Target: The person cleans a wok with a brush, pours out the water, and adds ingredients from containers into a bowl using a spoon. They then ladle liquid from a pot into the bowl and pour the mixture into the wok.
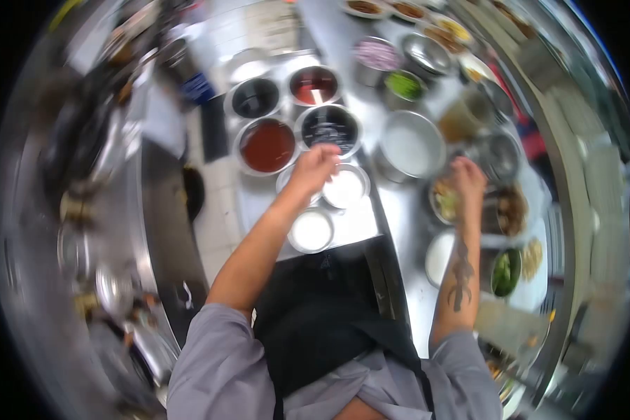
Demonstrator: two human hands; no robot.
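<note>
My left hand [316, 169] is closed, fingers curled, between a pot of dark liquid [310, 124] and a bowl of white powder or cream [346, 187]. What it holds, if anything, is too blurred to tell. A pale blurred streak, perhaps a utensil, crosses the dark pot. On the right, my right hand [469, 176] hangs over a container of pale yellowish-green pieces [442, 199], fingers bent together; I cannot make out anything in them. Just left of that hand stands a large metal pot of whitish liquid [411, 145].
Pots of red-brown sauce [267, 145] and red liquid [313, 85] stand on the left side. Containers of chopped green herbs [404, 85], chopped purple onion [376, 54] and green vegetables [505, 273] line the steel counter [392, 217]. A smaller white-filled bowl [311, 231] sits nearest my apron.
</note>
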